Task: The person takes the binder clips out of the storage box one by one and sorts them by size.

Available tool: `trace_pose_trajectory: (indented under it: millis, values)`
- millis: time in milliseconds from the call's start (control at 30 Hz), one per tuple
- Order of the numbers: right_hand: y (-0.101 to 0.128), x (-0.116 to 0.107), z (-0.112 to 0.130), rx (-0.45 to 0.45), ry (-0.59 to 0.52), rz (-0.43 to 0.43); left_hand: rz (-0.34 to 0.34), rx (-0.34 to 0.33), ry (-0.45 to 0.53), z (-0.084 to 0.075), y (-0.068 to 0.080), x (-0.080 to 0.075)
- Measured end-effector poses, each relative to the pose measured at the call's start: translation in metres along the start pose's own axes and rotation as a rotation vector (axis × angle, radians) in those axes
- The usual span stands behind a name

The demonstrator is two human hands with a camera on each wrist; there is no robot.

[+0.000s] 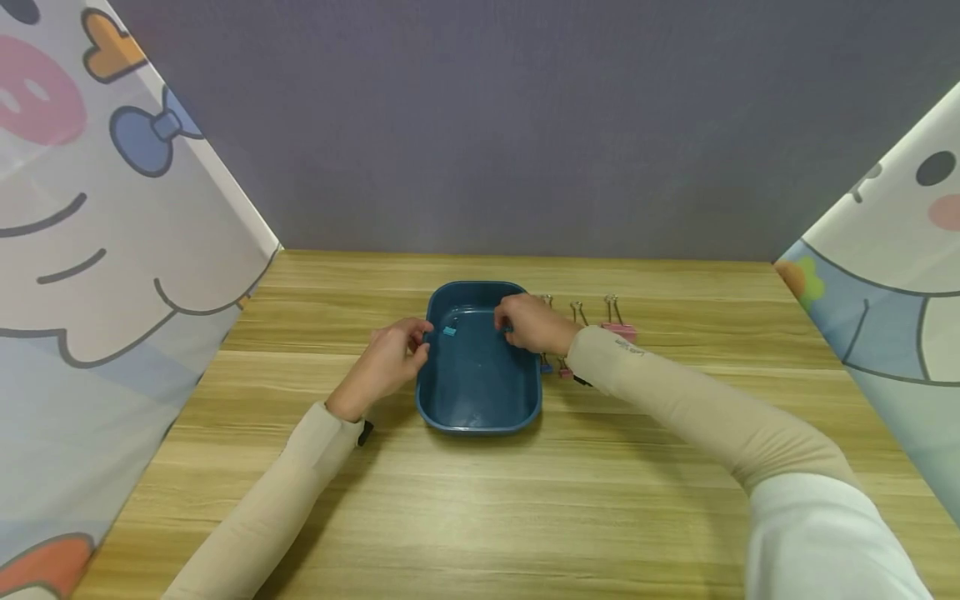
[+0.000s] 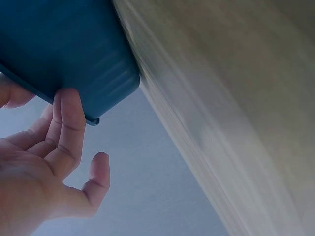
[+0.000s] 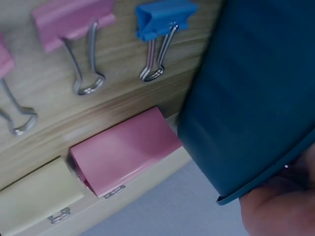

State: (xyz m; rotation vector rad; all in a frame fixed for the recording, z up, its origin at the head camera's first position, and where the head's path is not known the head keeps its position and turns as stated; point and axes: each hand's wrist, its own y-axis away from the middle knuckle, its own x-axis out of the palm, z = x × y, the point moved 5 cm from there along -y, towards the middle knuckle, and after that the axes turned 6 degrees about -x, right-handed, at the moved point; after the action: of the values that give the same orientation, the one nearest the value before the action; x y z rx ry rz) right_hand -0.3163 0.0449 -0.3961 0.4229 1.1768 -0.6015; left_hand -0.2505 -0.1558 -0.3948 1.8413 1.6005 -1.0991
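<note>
Your sleeves reach in from the near edge of the wooden table [image 1: 570, 517] toward a dark blue tray [image 1: 480, 400] sitting at its middle. Your left hand [image 1: 386, 362] holds the tray's left rim, fingers curled against the wall with the thumb apart. Your right hand [image 1: 532, 323] grips the far right rim, fingers curled over it. A small teal clip [image 1: 449, 331] lies inside the tray near the far left corner. Just right of the tray, a row of binder clips rests on the table: a blue clip [image 3: 165, 22], a pink clip [image 3: 74, 22] and others farther right.
</note>
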Motion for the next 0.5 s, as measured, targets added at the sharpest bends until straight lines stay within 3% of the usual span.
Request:
trace_pose_trajectory:
  millis: [500]
  values:
    - [-0.0021, 0.0049, 0.0067, 0.104, 0.097, 0.076, 0.000, 0.012, -0.006, 0.0002, 0.0014, -0.0012]
